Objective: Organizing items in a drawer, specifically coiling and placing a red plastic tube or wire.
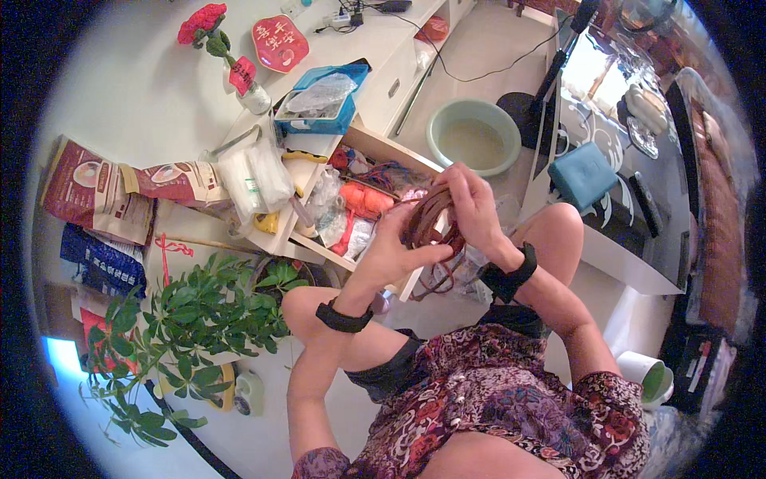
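Observation:
A coiled bundle of brown cord [428, 224] is held between both hands above an open drawer. My left hand [392, 245] grips its near left side, thumb across the front. On the upper right side, my right hand [470, 203] has its fingers curled over the loops. Loose strands of the cord hang below the hands. Behind them the wooden drawer [398, 143] holds an orange yarn skein [365, 200], red and blue yarn, clear plastic bags and a white bundle. The cord and hands hide part of the drawer.
On the white cabinet stand a blue plastic basket [353, 114] and a jar with a crocheted flower [203, 24]. A green basin [446, 158] of cloudy water sits on the floor. A leafy potted plant [197, 299] is at left, a glossy table with a blue box [583, 173] at right.

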`<act>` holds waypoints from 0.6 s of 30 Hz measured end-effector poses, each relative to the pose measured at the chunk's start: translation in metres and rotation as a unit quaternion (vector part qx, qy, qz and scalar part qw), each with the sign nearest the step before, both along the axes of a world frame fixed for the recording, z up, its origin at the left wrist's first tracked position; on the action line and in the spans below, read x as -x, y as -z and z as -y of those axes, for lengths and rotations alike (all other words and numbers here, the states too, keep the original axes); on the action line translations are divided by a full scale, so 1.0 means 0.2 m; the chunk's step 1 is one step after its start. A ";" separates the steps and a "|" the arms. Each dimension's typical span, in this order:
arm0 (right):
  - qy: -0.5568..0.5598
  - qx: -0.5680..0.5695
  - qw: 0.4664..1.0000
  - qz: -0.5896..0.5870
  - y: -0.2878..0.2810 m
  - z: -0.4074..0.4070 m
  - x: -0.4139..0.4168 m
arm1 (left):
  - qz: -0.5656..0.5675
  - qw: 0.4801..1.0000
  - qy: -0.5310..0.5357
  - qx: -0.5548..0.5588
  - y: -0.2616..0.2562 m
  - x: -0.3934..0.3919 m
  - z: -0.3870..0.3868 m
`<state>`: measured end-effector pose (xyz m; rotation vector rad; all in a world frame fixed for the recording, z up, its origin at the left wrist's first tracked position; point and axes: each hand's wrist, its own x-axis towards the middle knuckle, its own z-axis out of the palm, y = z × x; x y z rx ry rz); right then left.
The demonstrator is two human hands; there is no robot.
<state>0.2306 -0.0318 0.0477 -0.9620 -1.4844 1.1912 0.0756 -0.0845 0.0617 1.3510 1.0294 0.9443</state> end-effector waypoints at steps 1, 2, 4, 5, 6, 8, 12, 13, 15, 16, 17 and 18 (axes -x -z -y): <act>0.023 -0.006 1.000 -0.017 0.00 -0.01 -0.01 | 0.024 0.999 0.007 0.025 0.02 -0.01 0.02; 0.049 -0.012 0.998 -0.034 -0.01 -0.02 -0.02 | 0.024 0.999 0.008 0.025 0.04 -0.03 0.02; 0.071 0.029 0.996 -0.045 0.01 -0.01 -0.03 | 0.125 0.990 -0.030 0.056 0.11 -0.05 0.02; 0.070 0.028 0.995 -0.068 0.02 -0.01 -0.03 | 0.125 0.990 -0.030 0.057 0.12 -0.06 0.02; 0.069 0.027 0.993 -0.090 0.04 0.00 -0.03 | 0.130 0.990 -0.058 0.021 0.12 -0.06 0.01; 0.068 0.028 0.995 -0.073 0.08 0.01 -0.04 | 0.135 0.987 -0.085 -0.015 0.13 -0.06 0.00; -0.020 0.101 0.992 -0.072 0.14 0.04 -0.08 | -0.009 0.996 -0.062 -0.056 0.09 0.02 -0.01; -0.019 0.100 0.992 -0.072 0.14 0.03 -0.10 | -0.053 0.997 -0.042 -0.024 0.08 0.04 -0.01; -0.040 0.015 0.994 0.103 0.10 0.03 -0.12 | -0.153 0.988 -0.022 -0.001 0.07 0.10 -0.01; -0.041 0.015 0.994 0.103 0.07 0.03 -0.11 | -0.250 0.968 0.001 0.022 0.07 0.12 -0.01; -0.034 -0.023 0.994 0.106 0.05 0.02 -0.09 | -0.250 0.968 0.001 0.022 0.05 0.10 -0.01; -0.026 -0.061 0.992 0.109 0.02 0.02 -0.07 | -0.268 0.963 0.010 0.013 0.01 0.08 -0.01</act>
